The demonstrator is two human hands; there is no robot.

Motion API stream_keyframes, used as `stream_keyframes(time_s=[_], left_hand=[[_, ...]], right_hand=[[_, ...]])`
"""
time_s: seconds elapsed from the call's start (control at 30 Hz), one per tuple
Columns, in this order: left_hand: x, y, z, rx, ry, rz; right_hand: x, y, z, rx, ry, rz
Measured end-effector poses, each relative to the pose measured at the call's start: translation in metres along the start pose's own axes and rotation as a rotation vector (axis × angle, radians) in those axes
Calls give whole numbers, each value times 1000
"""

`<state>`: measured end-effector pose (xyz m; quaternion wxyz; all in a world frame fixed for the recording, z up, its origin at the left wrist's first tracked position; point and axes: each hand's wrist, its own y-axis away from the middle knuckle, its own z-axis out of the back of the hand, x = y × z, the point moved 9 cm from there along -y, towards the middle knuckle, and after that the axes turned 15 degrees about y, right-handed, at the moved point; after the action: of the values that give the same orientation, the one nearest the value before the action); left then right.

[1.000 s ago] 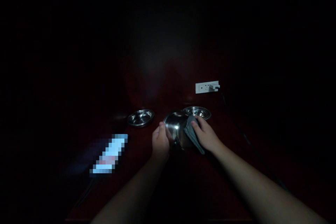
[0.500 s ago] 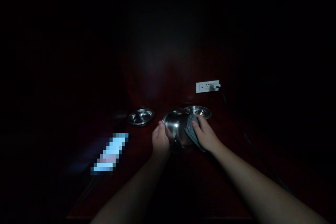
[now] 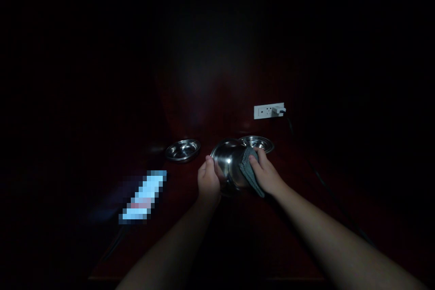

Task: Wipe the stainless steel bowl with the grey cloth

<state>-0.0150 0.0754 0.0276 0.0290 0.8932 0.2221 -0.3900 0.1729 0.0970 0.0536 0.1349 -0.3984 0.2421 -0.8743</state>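
A shiny steel bowl [image 3: 228,163] is held tilted on its side above the dark red table, its rim toward the left. My left hand [image 3: 208,181] grips that rim, thumb on the near outer edge, with the other fingers mostly hidden. Against the bowl's right side, my right hand [image 3: 267,173] presses a folded grey-green cloth [image 3: 250,168], its fingers closed round the cloth. Behind the bowl and partly covered by it lies a round steel dish [image 3: 254,139]. Farther left, a second shallow steel dish [image 3: 183,150] rests on the table.
A lit, pixelated screen [image 3: 144,197] lies at the left of the table [image 3: 183,217]. On the back wall is a white socket [image 3: 268,111] with a plug in it. A dark cable [image 3: 321,181] runs from it down the right side. The surroundings are very dark.
Almost everything holds its place. The cloth and my right hand have shifted very slightly against the bowl; the whole view has drifted a few pixels.
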Motion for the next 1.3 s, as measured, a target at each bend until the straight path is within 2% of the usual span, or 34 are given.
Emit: stream_keyframes(time_s=[0.17, 0.47, 0.87, 1.3], left_hand=[[-2, 2, 1, -29, 6, 4], [0, -1, 0, 25, 2, -32], [-2, 1, -1, 11, 9, -30], [1, -2, 1, 25, 54, -29]], right_hand=[[-1, 0, -1, 24, -1, -27], [-2, 1, -1, -7, -27, -28], [-7, 0, -7, 71, -6, -88], [-8, 0, -7, 92, -36, -115]])
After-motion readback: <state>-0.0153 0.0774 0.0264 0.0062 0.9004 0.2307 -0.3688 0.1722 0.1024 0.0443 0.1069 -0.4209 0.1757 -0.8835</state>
